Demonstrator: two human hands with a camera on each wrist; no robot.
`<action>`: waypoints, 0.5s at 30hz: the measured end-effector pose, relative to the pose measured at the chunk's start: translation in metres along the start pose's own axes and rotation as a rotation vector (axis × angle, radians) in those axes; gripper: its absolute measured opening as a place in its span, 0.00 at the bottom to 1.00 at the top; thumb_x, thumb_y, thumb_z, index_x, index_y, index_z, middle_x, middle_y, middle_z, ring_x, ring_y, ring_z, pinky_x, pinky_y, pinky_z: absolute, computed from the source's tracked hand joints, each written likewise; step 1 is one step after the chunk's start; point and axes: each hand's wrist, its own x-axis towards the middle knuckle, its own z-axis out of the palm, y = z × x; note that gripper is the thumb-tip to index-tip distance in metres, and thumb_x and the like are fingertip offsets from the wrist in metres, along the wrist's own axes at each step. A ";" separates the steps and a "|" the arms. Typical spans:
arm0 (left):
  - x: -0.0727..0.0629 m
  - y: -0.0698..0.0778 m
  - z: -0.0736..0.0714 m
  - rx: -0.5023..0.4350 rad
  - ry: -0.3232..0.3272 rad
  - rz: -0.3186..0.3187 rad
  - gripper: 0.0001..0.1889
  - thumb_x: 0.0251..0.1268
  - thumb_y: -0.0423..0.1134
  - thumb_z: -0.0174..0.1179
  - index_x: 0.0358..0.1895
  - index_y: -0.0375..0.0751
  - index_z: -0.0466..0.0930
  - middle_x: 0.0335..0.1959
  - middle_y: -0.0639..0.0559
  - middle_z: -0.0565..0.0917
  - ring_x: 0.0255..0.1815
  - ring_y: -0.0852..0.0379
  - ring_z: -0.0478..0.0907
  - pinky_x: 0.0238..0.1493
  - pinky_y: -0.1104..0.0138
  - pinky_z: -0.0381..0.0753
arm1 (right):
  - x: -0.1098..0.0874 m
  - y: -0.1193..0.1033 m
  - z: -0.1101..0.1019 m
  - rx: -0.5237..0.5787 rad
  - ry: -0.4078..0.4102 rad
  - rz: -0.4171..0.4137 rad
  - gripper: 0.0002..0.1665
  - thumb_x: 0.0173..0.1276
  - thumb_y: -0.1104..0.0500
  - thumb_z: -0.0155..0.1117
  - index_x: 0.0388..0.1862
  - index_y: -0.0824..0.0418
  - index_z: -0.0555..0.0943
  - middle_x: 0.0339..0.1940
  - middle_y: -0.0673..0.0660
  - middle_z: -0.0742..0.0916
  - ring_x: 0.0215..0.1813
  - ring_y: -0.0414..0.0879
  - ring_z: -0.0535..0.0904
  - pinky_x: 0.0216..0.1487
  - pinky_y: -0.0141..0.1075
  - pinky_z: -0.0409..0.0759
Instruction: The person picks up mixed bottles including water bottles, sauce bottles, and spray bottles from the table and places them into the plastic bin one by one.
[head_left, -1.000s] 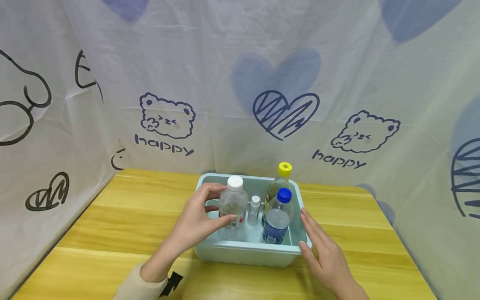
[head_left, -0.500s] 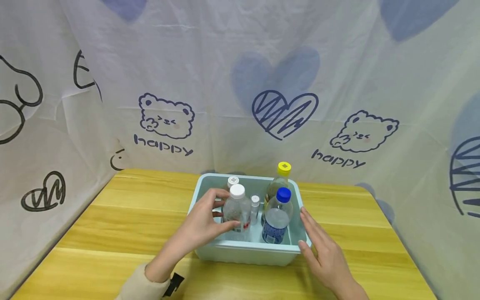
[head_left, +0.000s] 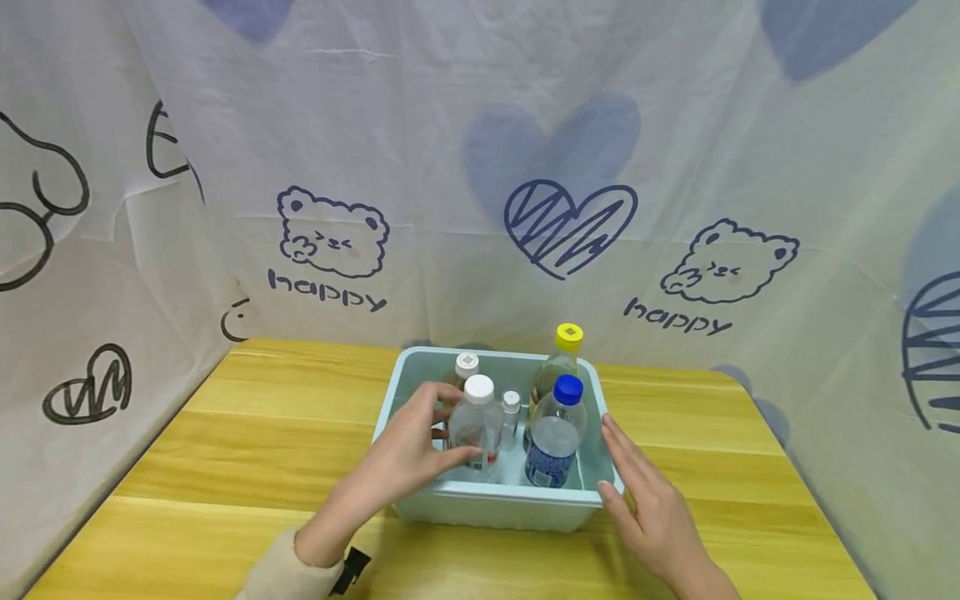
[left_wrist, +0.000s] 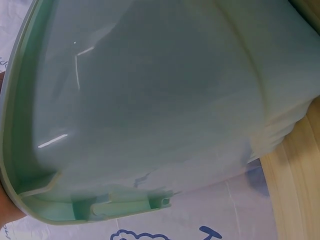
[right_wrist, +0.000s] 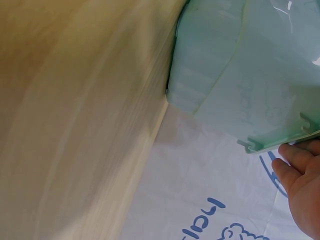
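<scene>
In the head view a pale blue-green plastic bin (head_left: 495, 505) stands on the wooden table. My left hand (head_left: 408, 440) reaches over its left rim and grips a clear bottle with a white cap (head_left: 478, 417), thumb in front and fingers behind. That bottle is upright inside the bin; its base is hidden. Straight fingers of my right hand (head_left: 654, 508) rest against the bin's right rim. The right wrist view shows the right hand (right_wrist: 302, 185) touching that rim from outside. In the left wrist view the bin's outer wall (left_wrist: 165, 100) fills most of the picture.
Also in the bin are a second white-capped bottle (head_left: 467, 365), a small white-capped vial (head_left: 511, 408), a blue-capped bottle (head_left: 555, 442) and a yellow-capped bottle (head_left: 567, 342). A printed cloth (head_left: 450, 208) hangs behind the wooden table (head_left: 300, 400).
The left hand has moved the clear bottle slightly right, down and nearer, uncovering the second white-capped bottle behind it. The right hand stays at the rim.
</scene>
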 end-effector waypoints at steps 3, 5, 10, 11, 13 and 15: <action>0.000 0.000 0.000 0.014 0.007 0.004 0.34 0.52 0.29 0.80 0.61 0.33 0.70 0.59 0.43 0.77 0.48 0.49 0.83 0.47 0.66 0.89 | 0.000 0.002 0.001 0.004 0.009 -0.013 0.41 0.74 0.60 0.63 0.83 0.61 0.62 0.82 0.58 0.67 0.81 0.48 0.64 0.79 0.24 0.52; 0.000 0.000 0.000 0.018 0.008 0.006 0.35 0.53 0.30 0.80 0.61 0.34 0.69 0.58 0.44 0.77 0.46 0.51 0.82 0.47 0.65 0.89 | 0.000 0.002 0.002 0.005 0.010 -0.015 0.41 0.74 0.61 0.63 0.83 0.61 0.62 0.82 0.58 0.67 0.81 0.48 0.64 0.78 0.24 0.53; 0.000 -0.001 0.000 0.041 0.000 0.000 0.37 0.54 0.31 0.80 0.65 0.34 0.68 0.58 0.43 0.77 0.46 0.50 0.81 0.46 0.64 0.89 | 0.000 0.002 0.002 0.001 0.010 -0.014 0.42 0.71 0.62 0.65 0.82 0.63 0.63 0.82 0.58 0.68 0.81 0.45 0.63 0.78 0.23 0.52; 0.000 -0.001 0.001 0.047 0.000 0.000 0.37 0.54 0.31 0.80 0.66 0.34 0.68 0.58 0.43 0.76 0.47 0.50 0.81 0.46 0.64 0.89 | 0.000 0.002 0.002 0.000 0.011 -0.015 0.42 0.71 0.63 0.65 0.82 0.63 0.63 0.82 0.58 0.68 0.81 0.45 0.63 0.78 0.23 0.52; -0.001 -0.002 0.001 0.052 0.001 0.002 0.38 0.54 0.31 0.80 0.67 0.34 0.67 0.59 0.43 0.77 0.48 0.49 0.81 0.47 0.63 0.89 | 0.000 0.002 0.002 -0.001 0.009 -0.013 0.43 0.70 0.63 0.65 0.82 0.63 0.63 0.82 0.59 0.68 0.81 0.45 0.63 0.78 0.23 0.53; -0.001 -0.003 0.001 0.061 0.006 0.008 0.39 0.54 0.31 0.80 0.68 0.34 0.67 0.59 0.43 0.77 0.49 0.49 0.81 0.48 0.62 0.89 | 0.000 0.001 0.002 -0.001 0.003 -0.002 0.43 0.71 0.63 0.66 0.82 0.62 0.63 0.82 0.58 0.67 0.81 0.45 0.62 0.78 0.23 0.52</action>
